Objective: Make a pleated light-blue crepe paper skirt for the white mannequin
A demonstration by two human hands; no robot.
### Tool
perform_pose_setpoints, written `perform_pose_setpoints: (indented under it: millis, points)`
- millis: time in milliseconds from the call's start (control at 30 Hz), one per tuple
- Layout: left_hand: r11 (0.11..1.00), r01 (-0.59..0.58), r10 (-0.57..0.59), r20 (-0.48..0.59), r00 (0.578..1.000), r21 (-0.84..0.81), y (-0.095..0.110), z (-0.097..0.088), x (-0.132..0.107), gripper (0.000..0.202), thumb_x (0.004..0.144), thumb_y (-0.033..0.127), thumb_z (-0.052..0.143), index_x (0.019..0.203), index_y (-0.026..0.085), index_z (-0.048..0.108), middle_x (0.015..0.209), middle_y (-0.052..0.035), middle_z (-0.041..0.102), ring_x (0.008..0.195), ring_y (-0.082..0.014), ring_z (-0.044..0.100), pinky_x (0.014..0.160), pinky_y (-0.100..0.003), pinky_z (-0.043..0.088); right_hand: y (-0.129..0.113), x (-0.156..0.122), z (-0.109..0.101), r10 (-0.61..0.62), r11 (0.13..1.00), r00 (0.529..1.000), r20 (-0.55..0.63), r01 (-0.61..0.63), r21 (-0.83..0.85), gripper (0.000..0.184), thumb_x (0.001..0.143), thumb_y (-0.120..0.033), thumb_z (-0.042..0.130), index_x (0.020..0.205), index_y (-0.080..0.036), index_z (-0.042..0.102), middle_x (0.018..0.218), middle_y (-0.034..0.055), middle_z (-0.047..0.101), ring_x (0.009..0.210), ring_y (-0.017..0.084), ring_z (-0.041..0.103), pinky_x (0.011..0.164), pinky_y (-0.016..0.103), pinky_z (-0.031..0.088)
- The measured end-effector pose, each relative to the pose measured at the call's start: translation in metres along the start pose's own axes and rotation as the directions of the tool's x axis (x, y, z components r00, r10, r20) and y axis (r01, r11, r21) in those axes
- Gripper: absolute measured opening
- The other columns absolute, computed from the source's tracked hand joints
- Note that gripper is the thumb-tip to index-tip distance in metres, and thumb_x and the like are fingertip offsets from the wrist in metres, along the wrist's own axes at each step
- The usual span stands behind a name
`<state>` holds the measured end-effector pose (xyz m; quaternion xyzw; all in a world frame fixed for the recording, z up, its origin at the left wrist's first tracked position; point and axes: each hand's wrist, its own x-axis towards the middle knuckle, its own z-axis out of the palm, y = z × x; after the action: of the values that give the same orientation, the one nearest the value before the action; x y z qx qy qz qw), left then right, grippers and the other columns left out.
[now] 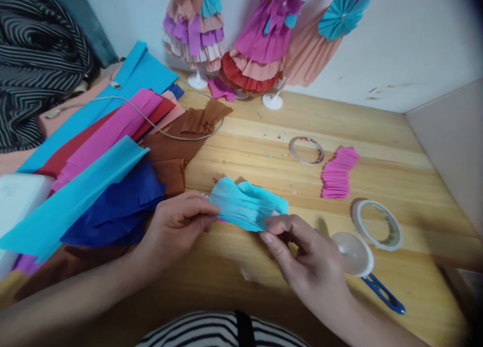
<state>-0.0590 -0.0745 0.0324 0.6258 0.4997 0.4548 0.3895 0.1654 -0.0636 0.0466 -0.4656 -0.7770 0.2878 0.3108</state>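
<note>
A piece of light blue crepe paper [241, 206], creased and slightly gathered, is stretched between my two hands above the wooden table. My left hand [184, 219] pinches its left end between thumb and fingers. At the lower right edge, my right hand [302, 251] pinches the paper the same way. A bit of pink shows under the blue piece near my left fingertips. Close to my right hand stands a white round cup or stand base [354, 254], partly hidden by that hand. The blue handle [383, 294] of a tool pokes out beyond it.
Crepe paper sheets [109, 131] in several colours pile up at left, crossed by a grey cable [173, 136]. A tape roll [377, 225], a thinner ring [307, 151] and pleated pink paper [339, 173] lie at right. Paper dresses on stands [260, 55] line the back wall.
</note>
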Motion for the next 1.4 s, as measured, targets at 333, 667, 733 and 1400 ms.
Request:
perform_pose_setpoints:
  millis: [333,667,733,1400]
  points:
    - [0.825,0.461,-0.464,0.074,0.883,-0.328,0.018,0.003,0.002,0.005,0.069,0.015,0.069,0.069,0.015,0.064,0.053,0.0013,0.067,0.047,-0.0103,0.064,0.045,-0.015,0.049,-0.007,0.0,-0.004,0.179,0.952,0.984,-0.009,-0.171,0.254,0.013,0.084,-0.019,0.063,0.072,-0.018,0.058,0.054,-0.0029,0.061,0.036,0.007,0.055,0.036,0.016,0.044]
    - [0.707,0.568,-0.565,0.146,0.812,-0.422,0.022,0.002,0.005,0.013,0.064,0.015,0.072,0.064,0.014,0.06,0.05,0.001,0.066,0.046,-0.0109,0.064,0.045,-0.015,0.051,-0.007,-0.003,0.001,0.127,0.941,0.988,-0.09,-0.091,0.327,0.015,0.077,-0.008,0.067,0.068,-0.021,0.064,0.065,0.0,0.063,0.062,0.013,0.06,0.056,0.024,0.048]
    - [0.723,0.543,-0.545,0.129,0.828,-0.428,0.021,0.003,0.004,0.013,0.065,0.013,0.072,0.063,0.014,0.059,0.052,0.0024,0.064,0.047,-0.0104,0.064,0.045,-0.014,0.05,-0.005,-0.006,0.003,0.132,0.934,0.985,-0.11,-0.086,0.348,0.015,0.076,-0.008,0.067,0.07,-0.021,0.065,0.067,0.0001,0.063,0.063,0.013,0.06,0.057,0.024,0.048]
    - [0.945,0.226,-0.21,0.089,0.974,-0.235,0.008,0.002,-0.001,0.011,0.073,0.009,0.067,0.078,0.015,0.075,0.067,-0.0016,0.062,0.054,-0.0093,0.061,0.049,-0.016,0.051,0.002,-0.009,0.004,0.103,0.964,0.986,-0.133,-0.066,0.258,0.014,0.078,-0.01,0.066,0.07,-0.021,0.063,0.068,0.0007,0.063,0.061,0.013,0.059,0.056,0.025,0.048]
